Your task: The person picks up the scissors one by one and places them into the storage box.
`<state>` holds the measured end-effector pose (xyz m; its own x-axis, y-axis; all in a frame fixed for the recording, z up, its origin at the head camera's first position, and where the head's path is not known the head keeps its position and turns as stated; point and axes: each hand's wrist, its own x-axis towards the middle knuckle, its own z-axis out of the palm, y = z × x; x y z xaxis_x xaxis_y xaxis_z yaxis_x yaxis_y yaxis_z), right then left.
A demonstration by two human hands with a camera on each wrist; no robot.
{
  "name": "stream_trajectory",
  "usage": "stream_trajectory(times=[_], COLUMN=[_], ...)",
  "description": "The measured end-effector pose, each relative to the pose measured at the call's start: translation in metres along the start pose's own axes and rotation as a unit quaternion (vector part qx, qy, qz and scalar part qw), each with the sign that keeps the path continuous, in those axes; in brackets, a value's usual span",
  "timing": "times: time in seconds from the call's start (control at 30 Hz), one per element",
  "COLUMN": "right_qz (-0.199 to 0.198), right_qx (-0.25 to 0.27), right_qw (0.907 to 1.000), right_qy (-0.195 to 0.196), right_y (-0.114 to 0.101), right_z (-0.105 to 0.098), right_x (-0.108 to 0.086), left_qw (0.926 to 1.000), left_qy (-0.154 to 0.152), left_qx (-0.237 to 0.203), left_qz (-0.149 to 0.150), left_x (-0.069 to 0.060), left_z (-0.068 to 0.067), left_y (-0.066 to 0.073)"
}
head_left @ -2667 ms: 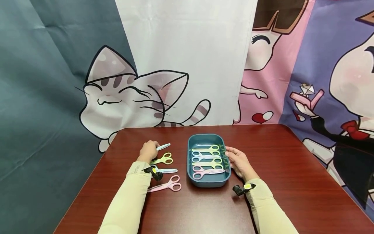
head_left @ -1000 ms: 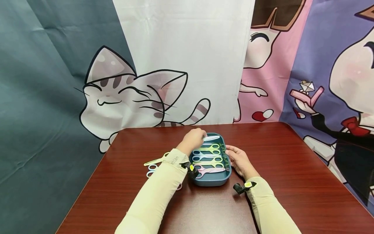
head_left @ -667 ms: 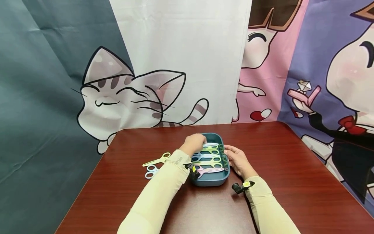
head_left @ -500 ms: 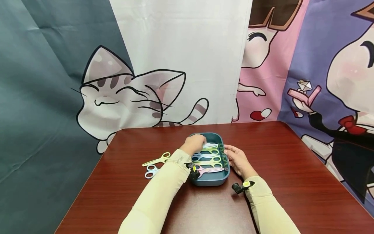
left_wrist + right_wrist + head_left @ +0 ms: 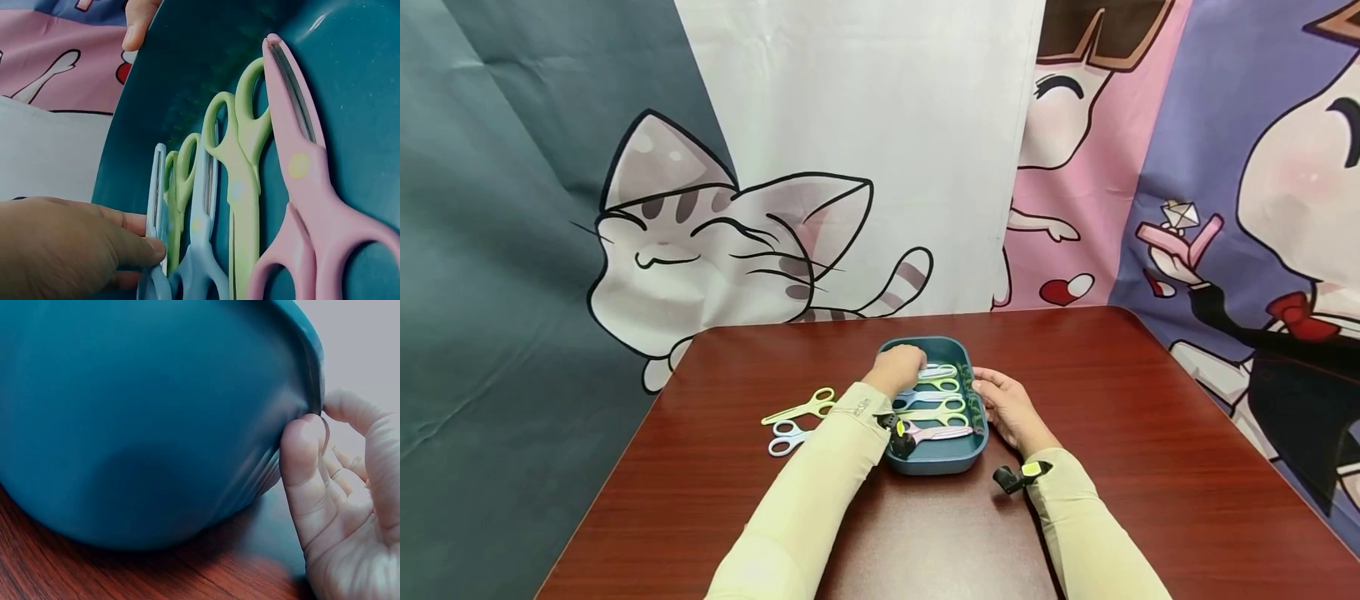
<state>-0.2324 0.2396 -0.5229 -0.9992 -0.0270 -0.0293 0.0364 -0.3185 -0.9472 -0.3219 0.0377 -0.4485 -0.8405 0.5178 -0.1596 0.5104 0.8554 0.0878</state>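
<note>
Inside the teal box (image 5: 936,467), my left hand (image 5: 898,369) pinches light blue scissors (image 5: 157,187) at the far end, the thumb on their handle. Beside them, in a row towards me, lie green scissors (image 5: 179,200), light blue scissors (image 5: 203,212), larger green scissors (image 5: 240,169) and pink scissors (image 5: 303,169). My right hand (image 5: 1009,408) touches the box's right wall from outside; in the right wrist view its thumb and a finger (image 5: 300,453) rest at the wall near the rim.
On the table (image 5: 662,517) left of the box lie green scissors (image 5: 805,408) and light blue scissors (image 5: 785,438), partly covered by my left sleeve (image 5: 820,492). A printed cloth (image 5: 865,100) hangs behind the table's far edge.
My left hand has carried the light blue scissors from the table on the left into the box's far end and lowered them beside the others. My right hand has stayed at the wall.
</note>
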Motion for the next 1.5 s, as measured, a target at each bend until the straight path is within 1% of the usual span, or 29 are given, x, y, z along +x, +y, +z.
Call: stream_trajectory(times=[0.1,0.17,0.23,0.33,0.57,0.73,0.87,0.93,1.0,1.07,1.13,1.2,1.27,1.3,1.37,1.43,1.5], right_qz=[0.001,0.002,0.002,0.002,-0.004,-0.004,-0.004,-0.005,-0.006,-0.008,-0.007,-0.005,-0.003,-0.002,-0.002,-0.003,-0.004], right_qx=[-0.002,-0.001,0.000,0.002,0.002,-0.001,-0.003,-0.003,-0.003,-0.006,-0.007,-0.011,-0.009,-0.008,-0.008,-0.005,-0.004], right_qw=[1.0000,1.0000,1.0000,1.0000,1.0000,0.9999,0.9999,0.9999,1.0000,0.9999,0.9999,0.9999,0.9999,1.0000,0.9999,1.0000,0.9999], right_qy=[0.000,0.000,-0.003,-0.008,-0.006,-0.010,-0.012,-0.009,-0.006,-0.006,-0.004,-0.006,-0.005,-0.005,-0.006,-0.007,-0.009], right_y=[0.000,-0.001,0.000,0.000,0.001,0.001,0.000,0.000,0.000,0.000,0.000,0.000,0.001,0.001,0.001,0.001,0.000], right_z=[0.000,0.000,0.000,0.001,0.001,0.001,0.001,0.001,0.001,0.002,0.002,0.002,0.002,0.002,0.001,0.001,0.001], right_x=[0.000,0.000,0.001,0.000,0.000,0.000,-0.001,-0.001,-0.001,-0.001,0.000,0.000,0.000,0.000,-0.001,-0.001,0.000], left_qw=[1.0000,1.0000,0.9999,0.9997,0.9999,0.9999,0.9999,1.0000,0.9998,0.9985,0.9952,0.9903,0.9839,0.9808,0.9773,0.9773,0.9800], left_qy=[0.003,-0.003,-0.001,-0.006,-0.002,-0.007,-0.008,-0.002,0.009,0.029,0.052,0.078,0.108,0.122,0.147,0.159,0.155], left_qx=[0.002,0.007,0.010,0.019,0.010,0.009,0.012,0.004,-0.017,-0.046,-0.083,-0.115,-0.143,-0.152,-0.153,-0.140,-0.120], left_qz=[0.000,-0.002,-0.006,-0.011,-0.012,-0.010,-0.007,-0.005,-0.002,0.002,0.005,0.005,0.002,0.001,-0.004,-0.015,-0.034], left_x=[0.001,0.002,0.002,0.001,0.000,-0.001,-0.003,-0.004,-0.006,-0.012,-0.020,-0.033,-0.047,-0.054,-0.069,-0.084,-0.097], left_z=[0.001,0.002,0.003,0.005,0.006,0.005,0.002,-0.003,-0.012,-0.024,-0.037,-0.048,-0.054,-0.056,-0.057,-0.053,-0.047], left_y=[0.000,0.000,0.000,0.000,0.001,0.001,0.001,0.000,-0.001,-0.005,-0.011,-0.020,-0.032,-0.038,-0.054,-0.071,-0.090])
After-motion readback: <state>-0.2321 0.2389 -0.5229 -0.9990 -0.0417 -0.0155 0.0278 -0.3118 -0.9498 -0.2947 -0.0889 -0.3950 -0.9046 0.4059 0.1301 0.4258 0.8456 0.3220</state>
